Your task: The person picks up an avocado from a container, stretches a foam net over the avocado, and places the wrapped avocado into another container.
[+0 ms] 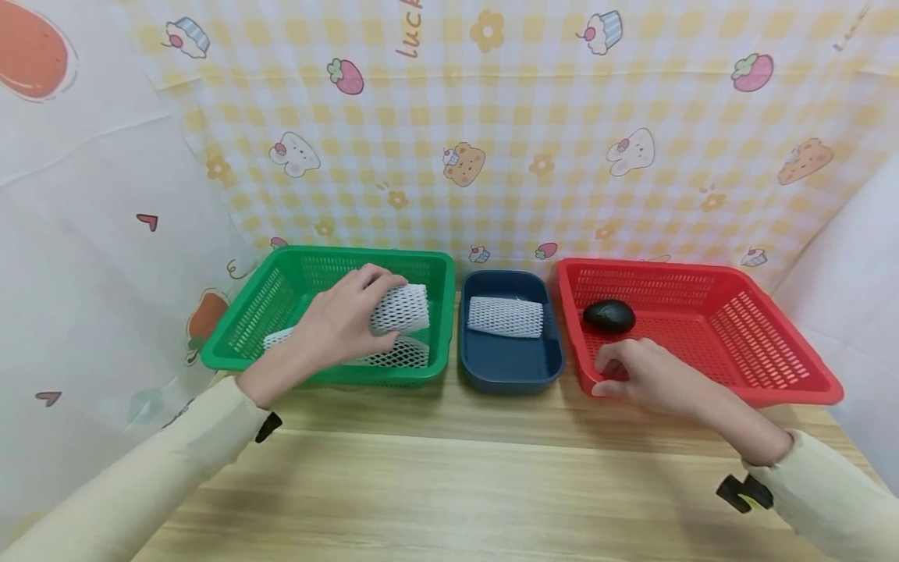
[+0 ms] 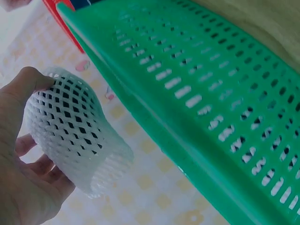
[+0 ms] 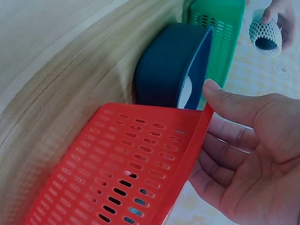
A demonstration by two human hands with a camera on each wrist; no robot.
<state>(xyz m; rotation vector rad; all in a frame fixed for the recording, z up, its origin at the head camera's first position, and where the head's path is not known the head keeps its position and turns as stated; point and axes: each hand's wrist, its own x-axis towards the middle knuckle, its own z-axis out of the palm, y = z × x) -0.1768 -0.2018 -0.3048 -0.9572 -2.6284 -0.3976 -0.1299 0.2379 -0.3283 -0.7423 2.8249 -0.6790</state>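
My left hand (image 1: 344, 312) holds a white foam net sleeve (image 1: 402, 309) above the green basket (image 1: 281, 364). A dark body shows through the sleeve's mesh in the left wrist view, while its far end looks white and narrower. Below it in the green basket lie another foam net (image 1: 400, 353) and a further white piece, partly hidden by my wrist. My right hand (image 1: 653, 375) grips the near left corner of the red basket (image 3: 154, 140), thumb on one side of the rim and fingers on the other. Inside that basket rests a dark avocado (image 1: 609, 316).
Between the baskets stands a dark blue tub (image 1: 513, 375) with a white foam net sleeve (image 1: 506, 317) lying in it. The wooden table (image 1: 449, 492) extends in front. A checked cloth (image 1: 534, 101) hangs behind the containers, and pale cloth flanks both sides.
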